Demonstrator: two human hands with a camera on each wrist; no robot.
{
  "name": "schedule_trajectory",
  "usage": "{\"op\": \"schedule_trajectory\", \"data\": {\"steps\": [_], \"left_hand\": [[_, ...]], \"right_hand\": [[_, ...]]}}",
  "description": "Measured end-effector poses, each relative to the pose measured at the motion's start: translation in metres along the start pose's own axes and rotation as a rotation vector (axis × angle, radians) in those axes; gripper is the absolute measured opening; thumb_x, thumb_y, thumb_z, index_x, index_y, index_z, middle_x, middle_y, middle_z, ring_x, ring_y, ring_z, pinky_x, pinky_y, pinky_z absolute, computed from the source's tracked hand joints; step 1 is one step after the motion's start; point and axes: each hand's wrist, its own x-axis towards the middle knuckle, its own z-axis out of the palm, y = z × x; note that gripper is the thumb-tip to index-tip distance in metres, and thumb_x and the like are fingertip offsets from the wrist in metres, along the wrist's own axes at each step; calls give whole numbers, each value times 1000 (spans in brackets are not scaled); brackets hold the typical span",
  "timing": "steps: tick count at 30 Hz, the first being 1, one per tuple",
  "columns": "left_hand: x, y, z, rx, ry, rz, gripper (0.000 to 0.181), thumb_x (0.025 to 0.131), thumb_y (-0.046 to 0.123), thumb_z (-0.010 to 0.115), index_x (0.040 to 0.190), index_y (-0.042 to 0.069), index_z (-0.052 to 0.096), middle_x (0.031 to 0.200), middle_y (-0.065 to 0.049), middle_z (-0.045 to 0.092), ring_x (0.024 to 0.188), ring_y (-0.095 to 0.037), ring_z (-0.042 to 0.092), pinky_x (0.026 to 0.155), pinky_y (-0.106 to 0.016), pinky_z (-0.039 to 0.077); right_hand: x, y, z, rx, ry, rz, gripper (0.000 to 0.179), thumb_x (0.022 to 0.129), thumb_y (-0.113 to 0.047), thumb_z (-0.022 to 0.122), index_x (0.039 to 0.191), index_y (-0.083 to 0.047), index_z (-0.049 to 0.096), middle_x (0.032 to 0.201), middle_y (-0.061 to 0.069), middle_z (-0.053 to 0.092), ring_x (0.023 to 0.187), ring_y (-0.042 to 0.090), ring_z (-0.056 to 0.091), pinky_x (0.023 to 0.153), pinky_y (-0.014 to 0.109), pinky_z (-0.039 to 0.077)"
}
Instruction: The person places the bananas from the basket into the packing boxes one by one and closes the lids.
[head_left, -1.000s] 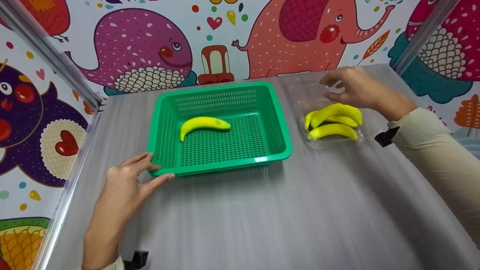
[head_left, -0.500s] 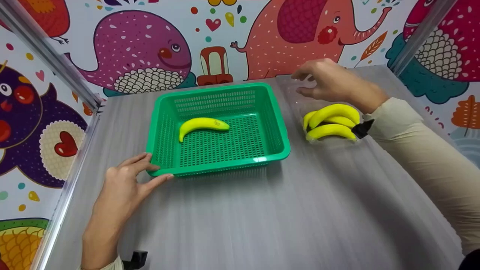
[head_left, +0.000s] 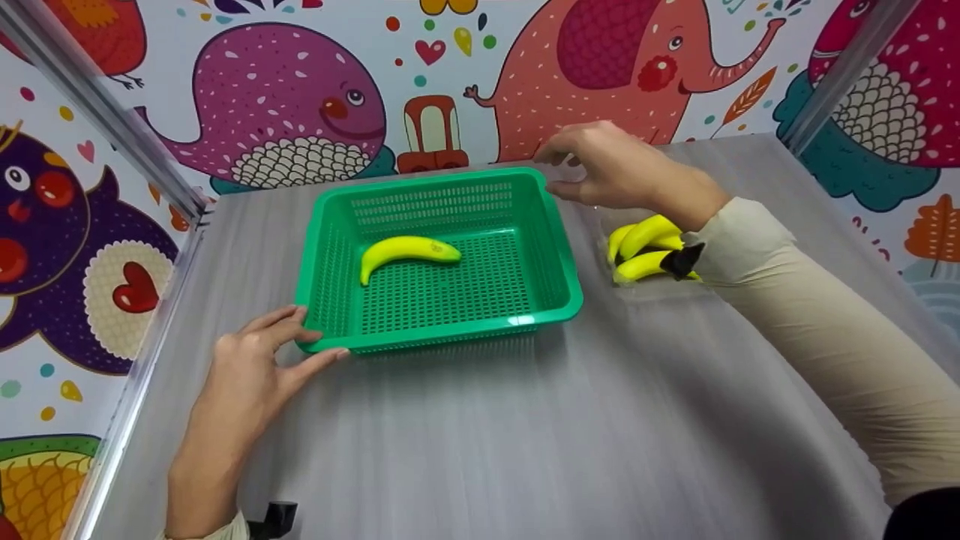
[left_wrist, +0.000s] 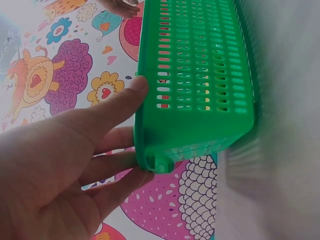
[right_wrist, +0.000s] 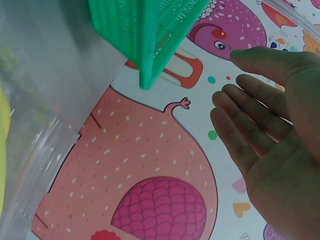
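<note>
A green plastic basket [head_left: 442,341] stands on the table with one yellow banana [head_left: 409,249] lying inside. My left hand [head_left: 251,371] grips its near left corner, thumb along the front rim and fingers at the left side; the left wrist view shows thumb and fingertips on the rim. My right hand [head_left: 611,165] is in the air by the basket's back right corner, and the right wrist view shows its fingers [right_wrist: 250,125] apart from the basket, holding nothing. Several bananas [head_left: 645,240] lie in a clear plastic box at the right, partly hidden by the right wrist.
The grey table [head_left: 465,442] runs back to a wall [head_left: 442,45] printed with cartoon animals. Metal posts rise at the left and right corners. The clear plastic box [head_left: 637,289] is close to the basket's right side, below the right forearm.
My right hand has moved left from above the box of bananas to the basket's back right corner. The left hand and the basket have stayed in place.
</note>
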Motion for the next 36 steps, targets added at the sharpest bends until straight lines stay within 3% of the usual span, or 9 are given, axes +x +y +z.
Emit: {"op": "schedule_trajectory", "data": {"steps": [12, 36], "left_hand": [[-1, -3, 2, -9, 51, 46, 36, 76, 26, 100, 95, -1, 85, 124, -29, 77, 117, -54, 73, 95, -64, 57], [-1, -3, 3, -5, 43, 21, 36, 76, 26, 100, 96, 1, 85, 125, -27, 77, 119, -53, 72, 96, -65, 56]], "right_hand": [[22, -20, 10, 10, -43, -46, 44, 97, -20, 82, 138, -7, 72, 137, 12, 75, 123, 32, 73, 104, 50, 62], [66, -57, 43, 53, -107, -57, 46, 100, -27, 79, 142, -10, 70, 139, 10, 73, 126, 28, 70, 108, 44, 60]]}}
